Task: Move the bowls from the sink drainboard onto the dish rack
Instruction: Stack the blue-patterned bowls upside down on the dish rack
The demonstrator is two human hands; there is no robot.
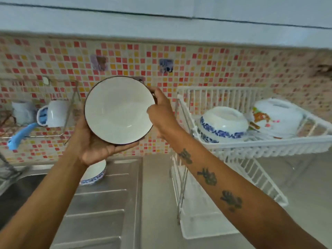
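Note:
A white bowl with a dark rim (118,110) is held up in the air, tilted so its inside faces me. My left hand (93,146) cups it from below and my right hand (161,112) grips its right rim. Below my left wrist, a blue-patterned bowl (95,174) sits on the steel drainboard (107,203), partly hidden. The white dish rack (260,142) stands to the right. It holds upside-down blue-patterned bowls (222,124) and a flower-patterned bowl (276,117).
A white drip tray (203,220) lies under the rack on the counter. On the tiled wall at left hang a wire shelf, a white mug (53,114) and a blue-handled tool (21,133). The sink basin (16,193) is at the far left.

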